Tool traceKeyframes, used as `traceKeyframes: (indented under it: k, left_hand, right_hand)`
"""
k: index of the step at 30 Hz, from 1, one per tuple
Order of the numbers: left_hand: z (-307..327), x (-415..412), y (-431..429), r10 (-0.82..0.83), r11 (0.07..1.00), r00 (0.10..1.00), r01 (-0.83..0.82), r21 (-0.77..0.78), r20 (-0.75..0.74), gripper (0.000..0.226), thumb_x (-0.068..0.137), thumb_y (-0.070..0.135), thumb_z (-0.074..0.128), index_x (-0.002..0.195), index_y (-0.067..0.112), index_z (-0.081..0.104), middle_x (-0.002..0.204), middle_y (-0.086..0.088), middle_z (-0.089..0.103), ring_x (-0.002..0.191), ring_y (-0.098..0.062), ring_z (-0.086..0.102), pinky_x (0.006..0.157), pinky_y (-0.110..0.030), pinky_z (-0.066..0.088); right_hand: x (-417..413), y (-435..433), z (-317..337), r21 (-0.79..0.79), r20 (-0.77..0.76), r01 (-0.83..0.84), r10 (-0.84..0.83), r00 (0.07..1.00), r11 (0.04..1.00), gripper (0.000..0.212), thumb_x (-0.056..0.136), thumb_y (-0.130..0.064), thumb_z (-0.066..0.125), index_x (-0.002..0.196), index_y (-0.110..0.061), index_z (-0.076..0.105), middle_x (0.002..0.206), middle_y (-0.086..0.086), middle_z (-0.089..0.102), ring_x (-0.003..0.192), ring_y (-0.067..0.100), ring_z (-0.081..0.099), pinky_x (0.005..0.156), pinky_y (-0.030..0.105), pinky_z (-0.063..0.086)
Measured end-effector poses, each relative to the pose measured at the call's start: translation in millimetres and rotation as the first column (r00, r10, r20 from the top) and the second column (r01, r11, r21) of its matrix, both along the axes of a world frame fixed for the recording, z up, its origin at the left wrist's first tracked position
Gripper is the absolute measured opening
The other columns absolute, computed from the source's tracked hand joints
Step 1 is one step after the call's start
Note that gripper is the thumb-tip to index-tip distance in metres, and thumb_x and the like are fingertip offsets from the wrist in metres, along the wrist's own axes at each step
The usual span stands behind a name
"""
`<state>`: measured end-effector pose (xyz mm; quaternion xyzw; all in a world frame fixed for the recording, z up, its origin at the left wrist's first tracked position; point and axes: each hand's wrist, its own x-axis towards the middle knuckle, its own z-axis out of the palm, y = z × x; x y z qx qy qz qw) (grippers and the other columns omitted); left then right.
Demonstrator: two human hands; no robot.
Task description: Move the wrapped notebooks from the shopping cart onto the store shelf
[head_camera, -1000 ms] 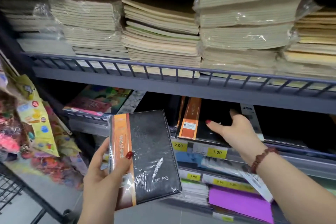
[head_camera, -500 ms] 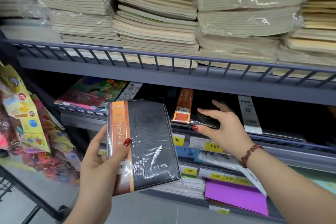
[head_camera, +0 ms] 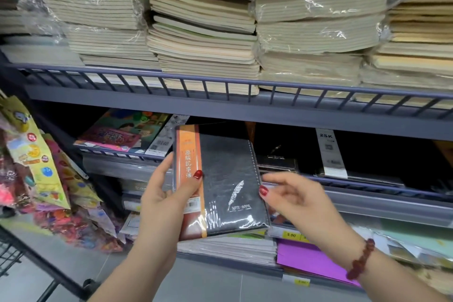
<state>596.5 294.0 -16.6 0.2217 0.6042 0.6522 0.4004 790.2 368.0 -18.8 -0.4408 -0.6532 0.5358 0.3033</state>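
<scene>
From the head camera, the shopping cart [head_camera: 17,250] is cut off at the lower left, so only a corner of its dark frame shows and I can't see what's inside. My right hand [head_camera: 294,200] is motion-blurred: its thumb sits right at the right edge of the wrapped notebook [head_camera: 228,179], but I can't tell if the fingers behind have hold of it. My left hand [head_camera: 160,203] grips the notebook firmly, thumb across the orange spine band and fingers behind the cover. It is held upright in front of the middle tier of the store shelf [head_camera: 245,111], not resting on it. Half a second ago the right hand was reaching in onto the black notebooks [head_camera: 278,160] on that tier. It has since pulled back to the held notebook, which is higher and now hides the orange-spined book there. Bundles of beige exercise books [head_camera: 201,32] fill the tier above. A white 25K label [head_camera: 330,154] hangs at right, picture books [head_camera: 122,131] lie left, sticker packs [head_camera: 36,154] hang far left, and purple paper [head_camera: 311,261] lies below.
</scene>
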Motion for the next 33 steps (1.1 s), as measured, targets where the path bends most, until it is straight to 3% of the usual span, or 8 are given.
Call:
traceKeyframes:
  k: [2,7,10,14,18,23,27,33]
  left_hand:
    - [2.9,5.1,10.1,-0.051,0.999,0.999,0.051,-0.016,-0.014,0.055,0.083,0.010,0.068,0.125,0.042,0.052,0.086,0.000,0.076,0.069,-0.016,0.071,0.054,-0.025,0.055]
    - [-0.6,9.8,24.8,-0.257,0.962,0.966,0.256,-0.100,0.002,0.079,0.069,0.019,0.082,0.133,0.043,0.042,0.110,0.003,0.071,0.098,-0.018,0.069,0.089,-0.041,0.053]
    - [-5.7,11.4,14.0,-0.330,0.938,0.944,0.326,-0.115,-0.018,0.099,0.049,0.015,0.091,0.132,0.035,0.042,0.125,0.009,0.058,0.111,-0.009,0.061,0.088,-0.030,0.051]
    - [-11.5,7.1,6.4,-0.284,0.959,0.957,0.284,-0.001,-0.060,0.080,0.043,0.006,0.079,0.117,0.028,0.057,0.116,0.008,0.066,0.109,-0.003,0.062,0.086,-0.015,0.052]
    - [-10.2,5.0,25.9,-0.252,0.963,0.954,0.264,0.056,-0.164,0.062,0.063,-0.010,0.073,0.115,0.021,0.062,0.113,0.004,0.069,0.105,-0.001,0.064,0.086,-0.012,0.050]
    - [-7.9,0.9,53.9,-0.226,0.968,0.951,0.243,0.059,-0.214,0.053,0.072,-0.013,0.069,0.113,0.020,0.063,0.114,0.004,0.068,0.106,0.000,0.063,0.083,-0.012,0.051]
    - [-5.4,-0.4,75.0,-0.244,0.965,0.933,0.259,0.026,-0.263,0.050,0.076,-0.010,0.068,0.119,0.011,0.060,0.115,0.007,0.064,0.102,0.006,0.061,0.085,-0.009,0.049]
    - [-17.4,-6.8,94.2,-0.267,0.964,0.888,0.250,-0.095,-0.375,0.047,0.077,0.009,0.074,0.122,0.018,0.062,0.117,0.003,0.067,0.110,-0.015,0.061,0.094,-0.026,0.049]
  right_hand:
    - [2.8,-11.1,-0.5,-0.250,-0.141,-0.087,0.053,0.989,0.964,0.033,0.075,-0.015,0.072,0.106,-0.016,0.062,0.064,0.005,0.060,0.056,0.018,0.064,0.055,0.032,0.056]
    - [13.6,-10.5,-10.7,-0.296,-0.230,0.053,-0.125,0.965,0.954,0.031,0.081,-0.005,0.065,0.112,-0.003,0.064,0.076,0.021,0.059,0.059,0.024,0.066,0.055,0.026,0.054]
    - [17.0,-5.5,-12.1,-0.296,-0.209,0.152,-0.219,0.953,0.943,0.034,0.084,-0.005,0.064,0.118,-0.003,0.060,0.080,0.026,0.059,0.060,0.023,0.067,0.057,0.025,0.054]
    - [15.4,-0.2,-1.9,-0.152,-0.116,0.216,-0.234,0.965,0.965,0.031,0.082,-0.008,0.067,0.112,-0.013,0.064,0.072,0.011,0.065,0.061,0.016,0.067,0.056,0.018,0.052]
    - [12.0,2.5,8.2,0.037,-0.009,0.235,-0.234,0.972,0.971,0.062,0.067,-0.012,0.081,0.108,-0.045,0.048,0.079,-0.013,0.066,0.067,-0.002,0.064,0.061,0.007,0.047]
    - [13.1,28.6,6.6,0.347,0.216,0.242,-0.329,0.919,0.906,0.073,0.062,-0.032,0.083,0.128,-0.017,0.057,0.092,-0.010,0.051,0.085,0.001,0.051,0.077,0.009,0.041]
    - [9.9,52.6,4.8,0.345,0.290,0.215,-0.321,0.902,0.914,0.076,0.068,-0.038,0.079,0.134,-0.015,0.051,0.128,-0.001,0.053,0.129,0.015,0.042,0.107,0.027,0.034]
    - [5.0,71.2,-7.1,0.229,0.208,0.234,-0.283,0.937,0.945,0.081,0.072,-0.034,0.078,0.142,-0.018,0.040,0.143,-0.003,0.047,0.133,0.011,0.040,0.106,0.021,0.030]
